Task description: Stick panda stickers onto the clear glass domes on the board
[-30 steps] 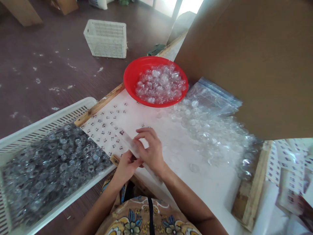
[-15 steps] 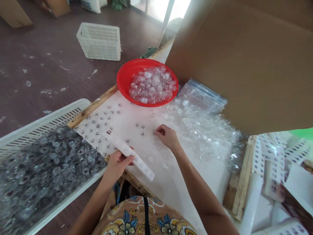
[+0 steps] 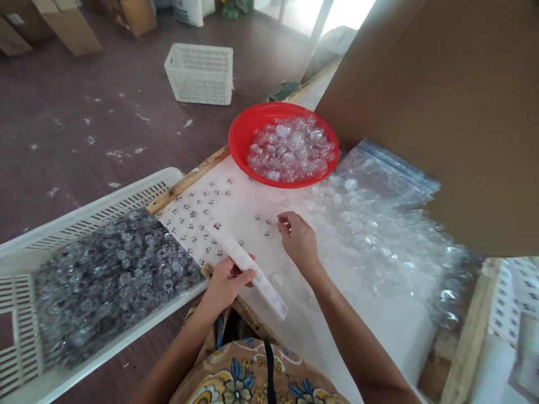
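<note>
And the right hand (image 3: 298, 241) has come off the white strip (image 3: 269, 292), now at frame centre beside small printed marks (image 3: 267, 233), fingers curled (whether pinching anything, I can't tell). The left hand (image 3: 229, 280) grips that strip, slanting just below centre; the red basin (image 3: 241, 140) sits above.
</note>
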Demonstrator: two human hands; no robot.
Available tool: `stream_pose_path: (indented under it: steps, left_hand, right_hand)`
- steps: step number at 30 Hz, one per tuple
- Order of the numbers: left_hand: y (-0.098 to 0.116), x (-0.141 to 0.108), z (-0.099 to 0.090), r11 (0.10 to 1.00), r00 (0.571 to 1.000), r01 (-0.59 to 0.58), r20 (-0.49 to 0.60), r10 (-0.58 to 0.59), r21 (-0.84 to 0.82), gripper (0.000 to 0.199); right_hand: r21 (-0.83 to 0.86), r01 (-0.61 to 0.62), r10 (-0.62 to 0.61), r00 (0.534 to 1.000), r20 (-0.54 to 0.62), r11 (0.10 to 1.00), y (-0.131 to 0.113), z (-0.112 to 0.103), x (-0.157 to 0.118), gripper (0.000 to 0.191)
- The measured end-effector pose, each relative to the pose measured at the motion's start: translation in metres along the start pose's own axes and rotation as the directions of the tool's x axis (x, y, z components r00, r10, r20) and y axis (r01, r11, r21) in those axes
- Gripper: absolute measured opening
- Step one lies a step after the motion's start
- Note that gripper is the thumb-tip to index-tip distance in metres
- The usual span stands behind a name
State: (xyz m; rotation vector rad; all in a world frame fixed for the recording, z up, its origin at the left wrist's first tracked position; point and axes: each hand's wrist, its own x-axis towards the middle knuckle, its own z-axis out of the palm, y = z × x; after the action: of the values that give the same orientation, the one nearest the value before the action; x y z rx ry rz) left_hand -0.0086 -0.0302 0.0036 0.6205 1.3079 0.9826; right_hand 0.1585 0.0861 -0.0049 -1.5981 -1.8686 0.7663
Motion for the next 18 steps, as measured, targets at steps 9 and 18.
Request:
stream_pose_path:
  steps: [9,18]
  left_hand:
    - [-0.015,0.001,0.010,0.975,0.997,-0.043,0.066,0.029,0.219,0.020]
    - [-0.011,-0.004,0.018,0.980,0.995,-0.028,0.103,0.008,0.195,0.025]
  right_hand:
    - [0.322,0.167,-0.184,0.983,0.023,0.932,-0.082,0.028,-0.028,0.010]
    - [0.397,0.047,-0.083,0.994,0.074,0.917,-0.072,0.022,-0.034,0.010]
